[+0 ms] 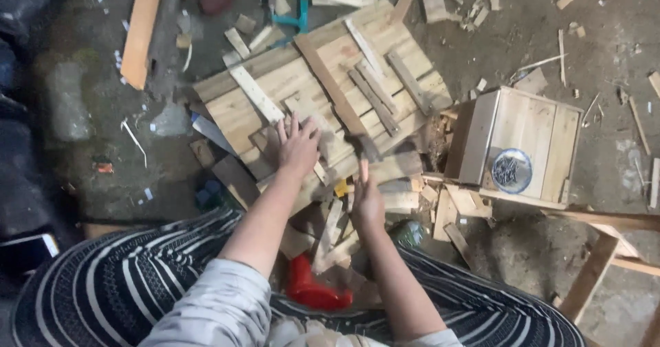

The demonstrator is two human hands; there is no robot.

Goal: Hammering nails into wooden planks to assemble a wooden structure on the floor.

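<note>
1. Head view: your left hand (297, 144) lies flat in the middle of the frame with its fingers spread wide. It presses down on small wood pieces at the lower edge of the wooden pallet panel (302, 79) and grips nothing
2. Your right hand (366, 199) is just right of it and a bit lower. It is closed around the handle of a hammer (357, 151). The hammer head is blurry and sits above your hand, close to the fingers of your left hand
3. The pallet panel fills the upper middle of the frame and lies tilted on the dirty floor. Several thin wood strips (375, 96) lie loose on top of it
4. At the right of the frame stands a small wooden box (533, 130). A round tin of nails (511, 170) sits on its top near the lower edge
5. A long orange-brown plank (141, 31) lies at the upper left
6. A red plastic thing (313, 288) shows at the bottom middle, between your arms and near your striped clothes
7. Many short wood scraps (440, 213) are piled between your right hand and the box, and more chips are spread over the floor at the upper right
</note>
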